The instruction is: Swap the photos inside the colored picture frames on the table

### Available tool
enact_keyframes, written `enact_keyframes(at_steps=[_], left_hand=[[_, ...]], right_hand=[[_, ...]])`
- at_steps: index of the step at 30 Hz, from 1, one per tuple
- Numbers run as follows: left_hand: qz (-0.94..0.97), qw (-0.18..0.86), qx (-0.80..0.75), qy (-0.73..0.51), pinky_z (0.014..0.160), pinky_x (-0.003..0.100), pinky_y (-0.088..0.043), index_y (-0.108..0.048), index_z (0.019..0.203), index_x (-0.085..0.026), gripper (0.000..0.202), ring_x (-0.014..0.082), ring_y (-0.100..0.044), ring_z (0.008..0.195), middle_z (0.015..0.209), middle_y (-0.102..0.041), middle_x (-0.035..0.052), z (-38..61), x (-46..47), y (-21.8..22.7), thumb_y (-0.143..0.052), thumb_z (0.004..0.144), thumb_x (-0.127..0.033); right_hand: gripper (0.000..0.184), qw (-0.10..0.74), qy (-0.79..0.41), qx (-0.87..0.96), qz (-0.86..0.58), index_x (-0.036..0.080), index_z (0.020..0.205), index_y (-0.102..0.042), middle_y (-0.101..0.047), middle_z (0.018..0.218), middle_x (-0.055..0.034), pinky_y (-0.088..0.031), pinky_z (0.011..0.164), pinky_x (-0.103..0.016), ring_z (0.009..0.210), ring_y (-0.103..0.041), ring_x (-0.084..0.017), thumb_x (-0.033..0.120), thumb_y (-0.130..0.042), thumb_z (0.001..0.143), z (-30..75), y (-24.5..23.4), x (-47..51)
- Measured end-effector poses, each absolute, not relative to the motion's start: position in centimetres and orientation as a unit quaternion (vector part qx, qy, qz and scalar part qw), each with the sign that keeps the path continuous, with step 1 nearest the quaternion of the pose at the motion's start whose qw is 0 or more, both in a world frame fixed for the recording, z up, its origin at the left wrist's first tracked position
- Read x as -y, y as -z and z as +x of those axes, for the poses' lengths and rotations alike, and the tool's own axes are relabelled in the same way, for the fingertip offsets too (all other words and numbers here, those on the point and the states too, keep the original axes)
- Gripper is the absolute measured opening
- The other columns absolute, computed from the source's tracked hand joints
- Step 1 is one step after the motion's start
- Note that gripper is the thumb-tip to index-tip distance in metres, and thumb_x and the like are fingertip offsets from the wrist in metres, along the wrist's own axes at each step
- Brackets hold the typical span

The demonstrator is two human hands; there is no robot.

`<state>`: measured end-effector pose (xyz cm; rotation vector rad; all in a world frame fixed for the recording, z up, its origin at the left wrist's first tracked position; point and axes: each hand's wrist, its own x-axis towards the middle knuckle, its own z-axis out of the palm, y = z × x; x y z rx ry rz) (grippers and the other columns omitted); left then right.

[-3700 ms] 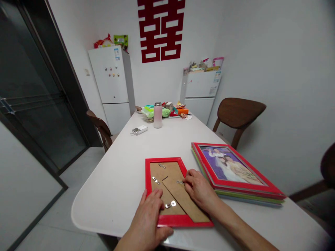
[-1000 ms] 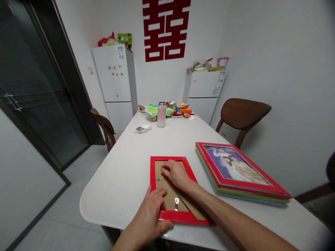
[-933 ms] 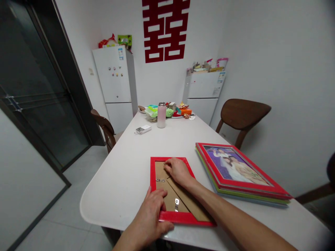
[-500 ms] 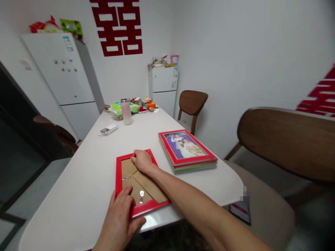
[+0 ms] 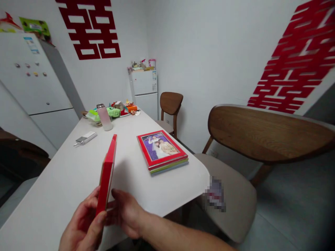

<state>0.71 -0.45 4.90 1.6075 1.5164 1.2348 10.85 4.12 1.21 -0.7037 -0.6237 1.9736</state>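
Note:
A red picture frame [image 5: 106, 174] is held up edge-on above the table, tilted, with its face and back seen only as slivers. My left hand [image 5: 85, 223] grips its lower end, thumb on the near edge and fingers on the left side. My right hand [image 5: 128, 212] is close beside the frame's lower right, thumb apart from the fingers. Its fingertips reach toward the lower edge, partly hidden, so contact is unclear. To the right lies a stack of picture frames, with a red-framed photo [image 5: 161, 146] of people in wedding clothes on top.
The white table [image 5: 146, 195] has a rounded right corner. On it stand a pink bottle [image 5: 104, 118], a small white-and-grey device [image 5: 86, 138] and several packages [image 5: 113, 112]. A wooden chair [image 5: 230, 195] is at the right, another [image 5: 171, 104] farther back.
The red frame, lying back-up on the table before, is now lifted and turned edge-on. My right hand has left its far edge and come down beside it. The view has swung right.

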Motion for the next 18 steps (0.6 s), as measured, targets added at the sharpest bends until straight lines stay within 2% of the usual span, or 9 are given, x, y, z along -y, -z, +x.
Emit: enact_keyframes(at_steps=[2,3,4,6,7,9,13,15,18], left_hand=[[0.559,0.387,-0.548,-0.487,0.04,0.023,-0.047,-0.05,0.086,-0.021,0.034,0.0189,-0.061,0.064,0.104,-0.058,0.0055,2.2,0.8,-5.2,-0.052,0.069,-0.05],[0.54,0.416,-0.529,-0.505,0.038,0.022,-0.046,-0.05,0.087,-0.021,0.035,0.0181,-0.06,0.064,0.105,-0.058,0.0051,2.8,0.7,-5.6,-0.056,0.067,-0.048],[0.52,0.426,-0.512,-0.535,0.041,0.021,-0.048,-0.051,0.088,-0.021,0.036,0.0183,-0.06,0.068,0.105,-0.057,0.0043,3.4,0.6,-6.1,-0.061,0.064,-0.046],[0.479,0.422,-0.473,-0.608,0.058,0.021,-0.051,-0.05,0.094,-0.022,0.044,0.0203,-0.058,0.083,0.104,-0.057,0.0025,4.4,-0.1,-7.7,-0.068,0.058,-0.04],[0.458,0.419,-0.455,-0.639,0.066,0.022,-0.05,-0.049,0.099,-0.023,0.051,0.021,-0.056,0.089,0.103,-0.058,0.002,4.8,-0.5,-8.7,-0.07,0.056,-0.038],[0.431,0.436,-0.433,-0.661,0.072,0.024,-0.049,-0.043,0.111,-0.025,0.062,0.0217,-0.055,0.092,0.103,-0.058,0.0017,5.5,-1.5,-10.4,-0.07,0.056,-0.038],[0.434,0.527,-0.383,-0.623,0.075,0.031,-0.048,-0.038,0.117,-0.023,0.063,0.0232,-0.056,0.092,0.109,-0.055,0.0055,7.4,-3.9,-10.8,-0.066,0.062,-0.034],[0.437,0.57,-0.349,-0.602,0.078,0.033,-0.046,-0.034,0.119,-0.018,0.064,0.0239,-0.055,0.094,0.11,-0.055,0.0097,8.8,-5.4,-9.4,-0.065,0.064,-0.03],[0.446,0.574,-0.357,-0.587,0.081,0.033,-0.044,-0.031,0.119,-0.013,0.065,0.0241,-0.054,0.097,0.113,-0.053,0.0138,11.1,-7.9,-6.7,-0.062,0.065,-0.03]], right_hand=[[0.03,0.484,-0.833,0.17,-0.207,0.013,0.08,-0.054,-0.054,0.059,0.0003,-0.037,0.045,-0.02,0.047,-0.049,-0.008,0.04,-0.046,0.07,10.0,-1.8,-3.1],[0.029,0.517,-0.823,0.152,-0.181,0.014,0.082,-0.055,-0.056,0.062,-0.0003,-0.039,0.047,-0.021,0.05,-0.051,-0.009,0.039,-0.049,0.068,10.1,-2.3,-2.9],[0.03,0.555,-0.801,0.149,-0.166,0.014,0.085,-0.054,-0.059,0.066,-0.001,-0.04,0.049,-0.021,0.054,-0.053,-0.01,0.038,-0.052,0.067,10.6,-2.9,-2.9],[0.034,0.611,-0.754,0.178,-0.162,0.016,0.096,-0.052,-0.063,0.076,-0.0026,-0.044,0.054,-0.024,0.061,-0.057,-0.013,0.036,-0.054,0.068,12.7,-4.1,-3.4],[0.036,0.625,-0.734,0.201,-0.173,0.017,0.101,-0.05,-0.064,0.08,-0.0029,-0.045,0.056,-0.025,0.064,-0.059,-0.014,0.035,-0.054,0.069,14.2,-4.7,-3.9],[0.04,0.631,-0.701,0.25,-0.218,0.02,0.107,-0.047,-0.065,0.081,-0.0016,-0.047,0.059,-0.027,0.065,-0.06,-0.015,0.033,-0.055,0.07,17.5,-5.8,-5.2],[0.045,0.596,-0.624,0.381,-0.333,0.021,0.109,-0.048,-0.067,0.075,-0.0001,-0.048,0.057,-0.028,0.061,-0.062,-0.016,0.028,-0.059,0.066,24.5,-7.7,-8.8],[0.042,0.564,-0.58,0.42,-0.412,0.02,0.108,-0.05,-0.067,0.071,-0.0005,-0.049,0.054,-0.027,0.057,-0.062,-0.016,0.026,-0.058,0.067,27.6,-8.1,-10.8],[0.038,0.503,-0.513,0.474,-0.509,0.017,0.104,-0.054,-0.068,0.07,-0.0026,-0.049,0.054,-0.026,0.057,-0.062,-0.016,0.026,-0.057,0.068,30.9,-7.6,-13.5]])
